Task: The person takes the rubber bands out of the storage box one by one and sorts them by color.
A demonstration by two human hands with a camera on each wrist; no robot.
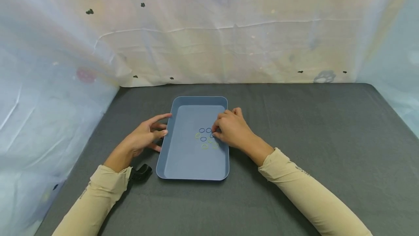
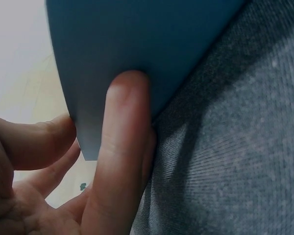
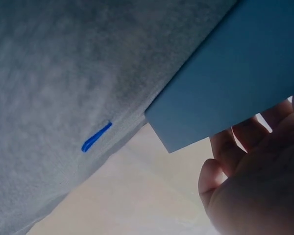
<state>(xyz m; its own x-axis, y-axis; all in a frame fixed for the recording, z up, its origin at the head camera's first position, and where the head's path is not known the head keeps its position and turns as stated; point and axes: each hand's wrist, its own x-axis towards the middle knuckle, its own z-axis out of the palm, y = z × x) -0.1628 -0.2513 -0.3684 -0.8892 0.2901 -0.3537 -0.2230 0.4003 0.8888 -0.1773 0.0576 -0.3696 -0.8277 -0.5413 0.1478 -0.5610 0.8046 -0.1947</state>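
A blue-grey tray lies on the table, with several thin blue bands and yellow bands scattered across its right half. My left hand rests at the tray's left side, fingers spread and fairly straight. In the left wrist view one finger presses flat against the tray's outer wall. My right hand reaches over the right rim, its thumb and forefinger pinching at a blue rubber band, partly hidden by the fingertips. Outside the tray, another blue rubber band lies on the cloth.
Grey cloth covers the table around the tray. A black curved piece is at the left wrist, close to the tray's near left corner. Pale patterned sheets hang behind the table and at both sides.
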